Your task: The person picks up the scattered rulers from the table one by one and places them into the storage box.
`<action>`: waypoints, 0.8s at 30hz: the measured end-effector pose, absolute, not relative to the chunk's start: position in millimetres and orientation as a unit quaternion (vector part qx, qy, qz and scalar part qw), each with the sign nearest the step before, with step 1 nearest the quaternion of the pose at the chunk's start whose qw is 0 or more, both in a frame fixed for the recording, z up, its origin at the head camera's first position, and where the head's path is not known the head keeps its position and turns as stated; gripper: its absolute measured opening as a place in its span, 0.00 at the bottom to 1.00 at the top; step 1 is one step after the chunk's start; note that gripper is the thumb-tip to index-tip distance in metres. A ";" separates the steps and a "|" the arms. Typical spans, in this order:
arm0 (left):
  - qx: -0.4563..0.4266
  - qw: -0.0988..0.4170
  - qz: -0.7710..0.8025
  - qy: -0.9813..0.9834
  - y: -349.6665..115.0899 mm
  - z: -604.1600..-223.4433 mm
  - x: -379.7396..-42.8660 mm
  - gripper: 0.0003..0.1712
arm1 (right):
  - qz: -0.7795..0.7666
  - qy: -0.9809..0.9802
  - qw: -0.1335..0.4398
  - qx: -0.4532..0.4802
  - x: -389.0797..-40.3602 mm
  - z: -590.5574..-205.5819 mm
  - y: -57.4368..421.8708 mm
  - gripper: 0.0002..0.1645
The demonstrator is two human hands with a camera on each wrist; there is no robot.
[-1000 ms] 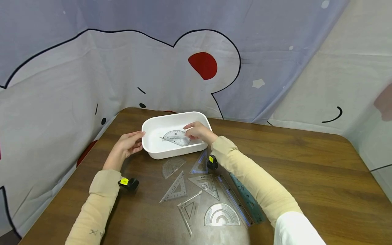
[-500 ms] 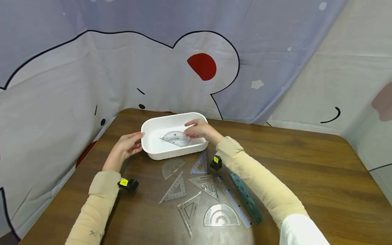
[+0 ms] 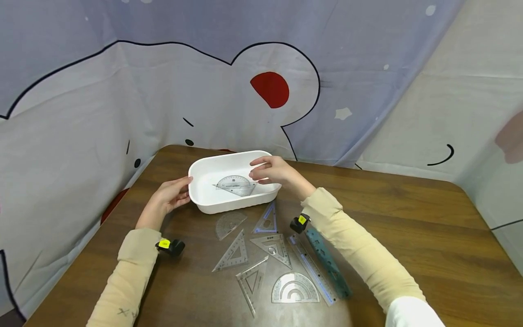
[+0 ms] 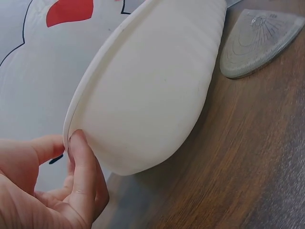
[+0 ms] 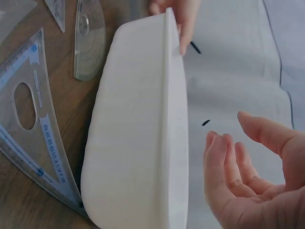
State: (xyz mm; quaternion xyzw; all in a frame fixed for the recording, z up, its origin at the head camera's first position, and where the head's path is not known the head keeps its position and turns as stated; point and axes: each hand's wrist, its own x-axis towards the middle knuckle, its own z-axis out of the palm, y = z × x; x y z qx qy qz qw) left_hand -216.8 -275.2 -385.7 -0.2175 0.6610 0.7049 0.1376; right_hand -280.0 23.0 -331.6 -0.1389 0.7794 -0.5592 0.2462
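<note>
The white tray [image 3: 234, 205] sits on the table [image 3: 408, 218] between the hands: the left hand [image 3: 168, 194] pinches its rim at the end beside it, while the right hand [image 3: 273, 171] hangs over the opposite end, thumb and fingers well parted, gripping nothing. Inside, just left of the right hand, a protractor [image 3: 234, 180] and a set square [image 3: 242, 191] overlap. Should the left hand press or pull on that rim, the tray might tip or slide, and the two loose, slick-looking pieces would probably shift too. Dragged nearer, it could also nudge the blue-edged set square [image 3: 271, 215] and the clear protractor [image 3: 229, 224], which lie between the hands, just on the tray's near side
</note>
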 end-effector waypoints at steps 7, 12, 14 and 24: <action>-0.228 0.135 0.702 0.661 -273.7 -384.3 -215.4 0.39 | -0.515 0.802 0.234 -0.192 -265.4 -327.2 41.0 0.23; -0.228 0.134 0.706 0.656 -273.3 -383.5 -215.4 0.38 | -0.500 0.804 0.247 -0.204 -252.0 -331.8 55.2 0.24; -0.228 0.134 0.709 0.653 -273.7 -383.3 -215.8 0.38 | -0.498 0.803 0.257 -0.204 -247.8 -334.9 60.5 0.24; -0.227 0.131 0.711 0.652 -273.8 -385.5 -215.4 0.38 | -0.420 0.812 0.293 -0.280 -248.5 -362.2 78.9 0.28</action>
